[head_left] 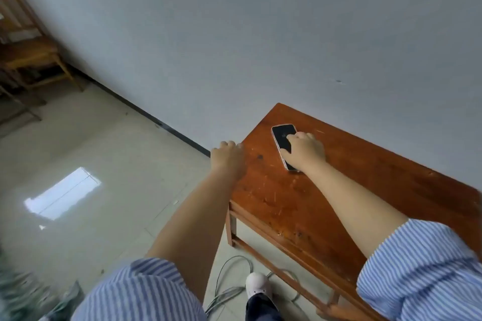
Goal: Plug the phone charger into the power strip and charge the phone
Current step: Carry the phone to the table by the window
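A phone [282, 135] with a dark screen and a pale case lies face up on the reddish wooden table [287, 203], near its far left corner. My right hand [303, 150] rests on the phone's near half, fingers spread over the screen and its right edge. My left hand [228, 157] curls over the table's left edge, fingers hooked on the top; nothing shows inside it. No charger or power strip is in view. Whether a cable is attached to the phone is hidden by my right hand.
Grey cables [229, 289] coil on the tiled floor beneath the table beside my white shoe [258, 285]. A pale wall [260, 34] rises just behind the table. A wooden chair [31, 60] stands at the far left.
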The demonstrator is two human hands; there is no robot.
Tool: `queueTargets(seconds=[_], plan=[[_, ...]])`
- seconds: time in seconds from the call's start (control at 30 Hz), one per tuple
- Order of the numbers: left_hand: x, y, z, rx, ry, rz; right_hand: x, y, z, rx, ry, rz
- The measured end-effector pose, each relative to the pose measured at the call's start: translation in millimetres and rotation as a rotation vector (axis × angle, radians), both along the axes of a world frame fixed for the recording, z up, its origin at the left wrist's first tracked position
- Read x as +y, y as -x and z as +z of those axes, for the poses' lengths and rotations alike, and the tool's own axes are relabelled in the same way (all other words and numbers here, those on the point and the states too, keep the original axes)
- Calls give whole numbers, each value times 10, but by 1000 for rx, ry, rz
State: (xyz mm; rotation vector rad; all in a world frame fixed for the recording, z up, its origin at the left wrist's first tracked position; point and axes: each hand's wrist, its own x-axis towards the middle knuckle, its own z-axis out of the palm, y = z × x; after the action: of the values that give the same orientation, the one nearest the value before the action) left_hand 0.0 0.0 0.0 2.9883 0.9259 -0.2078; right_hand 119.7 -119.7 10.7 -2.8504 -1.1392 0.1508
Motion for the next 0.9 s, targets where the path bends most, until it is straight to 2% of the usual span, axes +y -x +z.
queueTargets(seconds=[0.03, 0.27, 0.37, 0.63, 0.8, 0.9], plan=[[30, -55, -77, 35, 27, 22, 27, -84, -88, 39, 22, -32], [185, -173, -764, -20, 225, 76, 194, -570, -663, 151, 67, -174], [181, -131, -997, 43, 315, 53, 311, -645, -888, 195, 91, -196], [174, -92, -1127, -40, 293, 55, 486, -688, -1091, 111, -91, -290], [295, -92, -1032, -67, 377, 57, 626, -672, -1016, 118, -152, -195], [587, -28, -916, -93, 347, 148, 939, -522, -960, 144, -180, -79]])
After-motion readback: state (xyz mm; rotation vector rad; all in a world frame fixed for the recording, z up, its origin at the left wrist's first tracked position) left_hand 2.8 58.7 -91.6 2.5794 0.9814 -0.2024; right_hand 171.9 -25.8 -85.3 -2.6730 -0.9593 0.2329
